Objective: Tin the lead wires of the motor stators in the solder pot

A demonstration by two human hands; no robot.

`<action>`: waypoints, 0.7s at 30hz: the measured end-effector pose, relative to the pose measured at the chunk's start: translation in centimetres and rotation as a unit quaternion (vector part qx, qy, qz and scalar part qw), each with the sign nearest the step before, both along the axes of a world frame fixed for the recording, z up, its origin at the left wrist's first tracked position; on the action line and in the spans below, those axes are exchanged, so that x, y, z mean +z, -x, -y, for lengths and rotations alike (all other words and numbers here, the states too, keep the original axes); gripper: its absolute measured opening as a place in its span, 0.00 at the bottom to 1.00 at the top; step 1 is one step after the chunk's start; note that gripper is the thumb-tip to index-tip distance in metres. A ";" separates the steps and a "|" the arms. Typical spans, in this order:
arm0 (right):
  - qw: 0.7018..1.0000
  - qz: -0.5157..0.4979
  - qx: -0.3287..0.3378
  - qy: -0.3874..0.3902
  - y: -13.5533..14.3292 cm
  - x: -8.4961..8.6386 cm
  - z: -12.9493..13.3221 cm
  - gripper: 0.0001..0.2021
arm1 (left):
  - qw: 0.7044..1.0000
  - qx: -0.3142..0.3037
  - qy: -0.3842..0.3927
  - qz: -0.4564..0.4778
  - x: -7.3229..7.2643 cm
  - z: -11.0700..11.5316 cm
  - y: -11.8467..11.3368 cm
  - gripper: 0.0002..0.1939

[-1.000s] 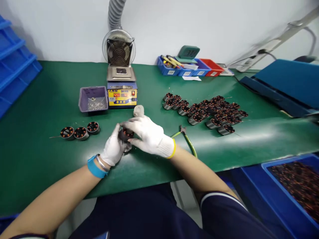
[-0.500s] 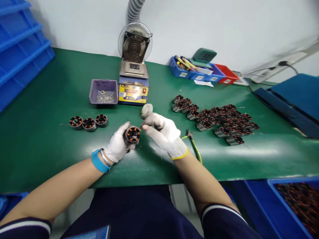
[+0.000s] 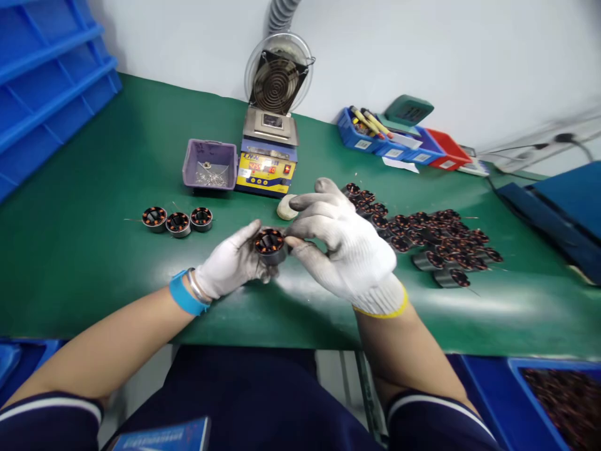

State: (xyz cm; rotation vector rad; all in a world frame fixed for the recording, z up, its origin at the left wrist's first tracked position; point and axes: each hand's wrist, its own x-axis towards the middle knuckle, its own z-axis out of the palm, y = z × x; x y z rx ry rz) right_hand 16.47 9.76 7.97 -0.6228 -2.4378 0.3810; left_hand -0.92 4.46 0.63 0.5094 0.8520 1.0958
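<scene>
My left hand (image 3: pixel 237 262), in a white glove, grips a motor stator (image 3: pixel 271 243), a metal ring with copper windings and a black core. The stator is held above the green bench, its open face up. My right hand (image 3: pixel 345 241), also gloved, pinches with thumb and forefinger right at the stator's right edge; whatever lies between the fingertips is too small to make out. A whitish round pad (image 3: pixel 286 208) lies just beyond the fingers. To the left, three more stators (image 3: pixel 178 224) stand in a row, thin wire ends sticking out.
Many stators (image 3: pixel 434 241) are grouped at the right. Behind my hands stand a yellow-and-blue soldering pot (image 3: pixel 265 172) and a purple bin (image 3: pixel 188 169) with metal bits. Small blue bins (image 3: pixel 355 139) and a red bin (image 3: pixel 451 150) line the wall. Blue crates (image 3: pixel 51 81) rise at left.
My right hand has turned and its other fingers have spread, while thumb and forefinger stay at the stator's edge. The stator is tilted differently. The green-handled pliers are now hidden. The view has shifted.
</scene>
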 end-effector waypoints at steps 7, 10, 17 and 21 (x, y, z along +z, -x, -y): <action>0.999 0.028 0.008 0.045 0.5 0.5 0.4 0.06 | 0.990 0.070 0.053 0.110 -0.4 -0.6 0.4 0.23; 0.999 0.016 0.005 0.044 0.4 0.0 0.3 0.06 | 0.990 -0.101 0.035 0.097 -0.9 -0.1 0.2 0.24; 0.941 -0.330 -0.078 0.021 -2.2 -2.4 0.0 0.05 | 0.988 0.108 -0.108 -0.007 -1.3 0.4 -0.4 0.31; 0.962 -0.238 -0.129 0.019 -1.5 -5.6 1.0 0.02 | 0.978 0.151 -0.142 -0.035 -2.1 0.7 -0.8 0.37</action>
